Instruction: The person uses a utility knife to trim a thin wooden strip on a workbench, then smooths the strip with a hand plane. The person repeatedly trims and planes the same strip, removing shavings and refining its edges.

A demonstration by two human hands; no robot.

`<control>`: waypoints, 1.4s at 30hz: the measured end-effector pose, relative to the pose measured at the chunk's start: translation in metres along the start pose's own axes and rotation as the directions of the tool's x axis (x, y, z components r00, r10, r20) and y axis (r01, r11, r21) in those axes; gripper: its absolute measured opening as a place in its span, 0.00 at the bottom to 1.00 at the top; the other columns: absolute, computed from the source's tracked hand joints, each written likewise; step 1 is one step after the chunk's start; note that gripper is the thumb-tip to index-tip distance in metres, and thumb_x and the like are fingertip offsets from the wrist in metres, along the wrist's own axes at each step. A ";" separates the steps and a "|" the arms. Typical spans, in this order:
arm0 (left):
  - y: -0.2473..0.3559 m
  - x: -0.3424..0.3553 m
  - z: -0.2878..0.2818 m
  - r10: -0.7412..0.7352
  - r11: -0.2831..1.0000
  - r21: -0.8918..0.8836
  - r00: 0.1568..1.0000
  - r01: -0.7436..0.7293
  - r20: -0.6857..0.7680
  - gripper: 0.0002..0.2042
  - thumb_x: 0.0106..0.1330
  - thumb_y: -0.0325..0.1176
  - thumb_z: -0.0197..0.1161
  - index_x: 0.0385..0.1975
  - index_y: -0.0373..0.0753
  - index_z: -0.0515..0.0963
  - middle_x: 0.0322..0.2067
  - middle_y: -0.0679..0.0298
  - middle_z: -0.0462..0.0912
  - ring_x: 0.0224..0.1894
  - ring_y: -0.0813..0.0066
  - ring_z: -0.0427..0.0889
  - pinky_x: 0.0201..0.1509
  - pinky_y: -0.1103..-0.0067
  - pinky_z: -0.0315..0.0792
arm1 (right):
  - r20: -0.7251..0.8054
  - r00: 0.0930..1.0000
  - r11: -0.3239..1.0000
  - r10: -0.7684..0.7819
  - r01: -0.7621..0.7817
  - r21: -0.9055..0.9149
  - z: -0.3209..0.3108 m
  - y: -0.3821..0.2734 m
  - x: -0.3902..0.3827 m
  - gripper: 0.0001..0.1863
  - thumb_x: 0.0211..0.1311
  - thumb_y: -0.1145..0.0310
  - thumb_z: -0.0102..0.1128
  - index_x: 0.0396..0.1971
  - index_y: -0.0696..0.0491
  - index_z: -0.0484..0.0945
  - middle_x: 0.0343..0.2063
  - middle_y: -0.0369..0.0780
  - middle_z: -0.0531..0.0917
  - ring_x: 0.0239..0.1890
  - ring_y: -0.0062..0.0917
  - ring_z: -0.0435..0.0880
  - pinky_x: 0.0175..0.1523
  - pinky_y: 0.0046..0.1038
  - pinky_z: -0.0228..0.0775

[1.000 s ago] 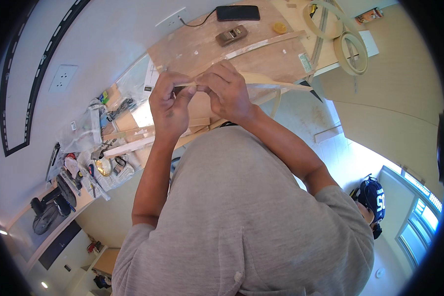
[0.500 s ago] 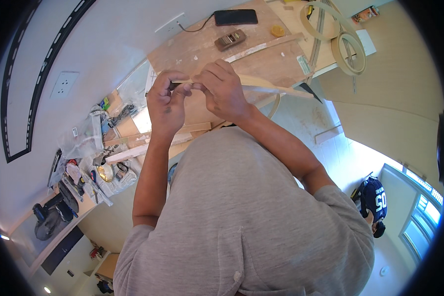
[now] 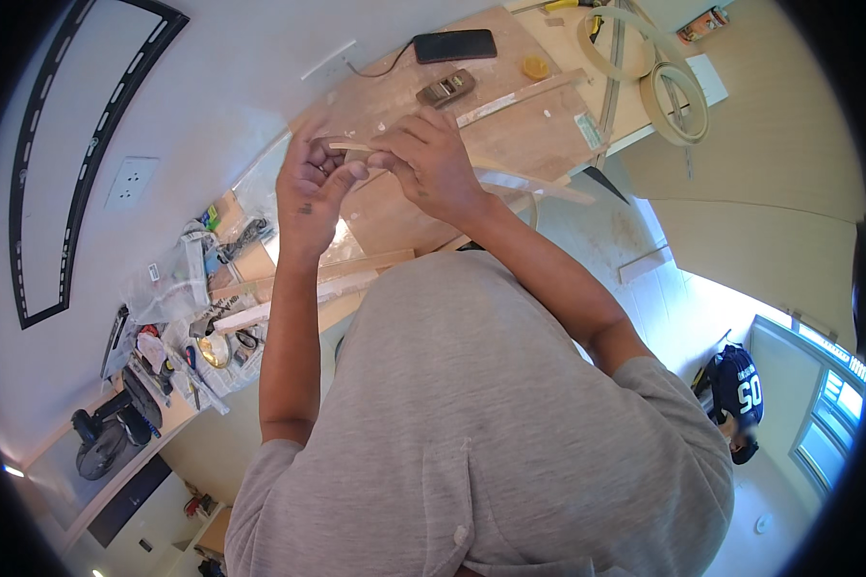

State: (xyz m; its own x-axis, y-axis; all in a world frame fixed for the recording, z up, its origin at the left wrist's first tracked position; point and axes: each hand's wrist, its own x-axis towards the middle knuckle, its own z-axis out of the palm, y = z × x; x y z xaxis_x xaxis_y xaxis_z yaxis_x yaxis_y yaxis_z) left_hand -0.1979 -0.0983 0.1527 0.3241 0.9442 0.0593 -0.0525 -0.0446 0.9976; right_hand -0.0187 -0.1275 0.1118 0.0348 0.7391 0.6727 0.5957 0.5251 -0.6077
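"What about the left grip (image 3: 308,192)?"
"Just beside the thin pale strip (image 3: 349,147); I can't tell whether it pinches."
"And the right grip (image 3: 433,165)?"
"Grasping that strip, over the desk (image 3: 562,44)."
"Further right?"
"1 black smartphone (image 3: 454,46), then 1 coil of pale edge banding (image 3: 656,100)."

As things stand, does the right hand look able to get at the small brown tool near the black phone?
Probably yes: the small brown tool lies just beyond the right hand, with nothing visible between them. That hand's fingers appear to hold a thin pale strip, though, and might need freeing.
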 end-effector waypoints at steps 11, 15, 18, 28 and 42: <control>-0.003 0.006 -0.016 -0.124 0.972 0.217 0.983 0.093 0.135 0.13 0.69 0.19 0.67 0.51 0.32 0.78 0.34 0.64 0.83 0.37 0.80 0.83 0.44 0.82 0.76 | 0.113 0.993 0.999 -0.038 0.041 -0.016 -0.004 -0.001 -0.016 0.18 0.59 0.63 0.72 0.47 0.54 0.84 0.40 0.38 0.83 0.44 0.34 0.79 0.52 0.36 0.73; 0.009 0.012 -0.022 -0.243 0.931 0.330 0.938 0.155 0.247 0.14 0.66 0.17 0.67 0.51 0.32 0.78 0.33 0.67 0.81 0.37 0.81 0.81 0.44 0.82 0.75 | 0.220 0.966 0.988 -0.137 0.149 -0.038 -0.010 0.004 -0.016 0.19 0.58 0.68 0.73 0.49 0.57 0.83 0.39 0.39 0.82 0.43 0.35 0.80 0.49 0.35 0.76; 0.019 0.014 -0.019 -0.271 0.907 0.393 0.922 0.149 0.276 0.19 0.65 0.19 0.69 0.55 0.32 0.77 0.36 0.67 0.81 0.39 0.80 0.81 0.46 0.80 0.76 | 0.228 0.962 0.985 -0.152 0.165 -0.042 -0.019 0.003 -0.012 0.18 0.60 0.68 0.72 0.48 0.57 0.83 0.39 0.39 0.82 0.43 0.35 0.79 0.49 0.35 0.76; 0.006 0.007 0.046 0.022 0.982 -0.173 0.867 0.074 0.498 0.24 0.66 0.30 0.75 0.60 0.31 0.77 0.44 0.64 0.81 0.44 0.76 0.81 0.51 0.77 0.78 | 0.061 0.980 0.980 0.191 -0.194 0.039 -0.202 0.033 0.035 0.17 0.72 0.66 0.65 0.56 0.58 0.82 0.44 0.41 0.84 0.49 0.30 0.83 0.54 0.31 0.78; -0.009 -0.017 0.088 -0.032 0.999 0.002 0.699 0.043 0.714 0.14 0.73 0.29 0.67 0.54 0.31 0.79 0.41 0.64 0.83 0.39 0.78 0.82 0.47 0.79 0.78 | -0.149 0.874 0.699 0.462 -0.256 0.668 -0.280 0.014 0.026 0.17 0.78 0.59 0.60 0.54 0.57 0.82 0.49 0.37 0.87 0.52 0.24 0.84 0.62 0.31 0.74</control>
State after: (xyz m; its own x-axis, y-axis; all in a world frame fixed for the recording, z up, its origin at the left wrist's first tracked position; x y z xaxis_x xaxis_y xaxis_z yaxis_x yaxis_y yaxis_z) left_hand -0.1201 -0.1428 0.1456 0.9028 0.4287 0.0347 -0.0362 -0.0048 0.9993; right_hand 0.2154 -0.2195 0.2391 0.4256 0.8259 0.3698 -0.1287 0.4598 -0.8787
